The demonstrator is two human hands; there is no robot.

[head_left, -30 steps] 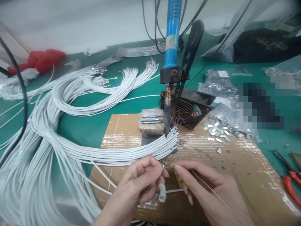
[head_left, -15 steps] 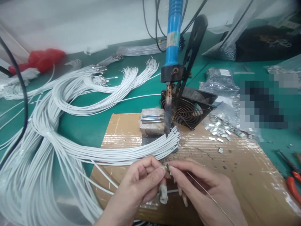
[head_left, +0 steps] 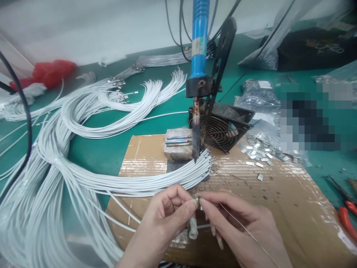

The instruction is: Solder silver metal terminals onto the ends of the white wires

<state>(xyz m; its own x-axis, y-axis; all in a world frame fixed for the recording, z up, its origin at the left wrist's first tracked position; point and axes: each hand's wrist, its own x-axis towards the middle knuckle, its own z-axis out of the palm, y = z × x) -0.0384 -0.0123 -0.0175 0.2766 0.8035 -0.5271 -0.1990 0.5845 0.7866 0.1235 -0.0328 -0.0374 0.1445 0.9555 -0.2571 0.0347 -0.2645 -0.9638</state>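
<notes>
My left hand [head_left: 170, 216] is closed in a pinch, its thumb and forefinger meeting those of my right hand [head_left: 237, 219] over a tiny part too small to make out. A pale cover [head_left: 192, 229] wraps one finger of my left hand. Thin wire [head_left: 248, 230] runs across my right hand toward the lower right. Just above the hands lies a bundle of white cables [head_left: 156, 182], its tips under the point of a blue soldering iron [head_left: 198, 56] that hangs tip down.
Cardboard [head_left: 279, 208] covers the work surface. Behind it are a grey block [head_left: 178, 150] with metal rods and a black fan [head_left: 223, 130]. Small metal pieces [head_left: 259, 152] lie scattered at right, near red-handled pliers [head_left: 347, 219]. More white cables [head_left: 36, 208] fill the left side.
The fingertips have closed nearer together over the tiny part. The view has shifted slightly, so the iron and the fan appear a little farther left.
</notes>
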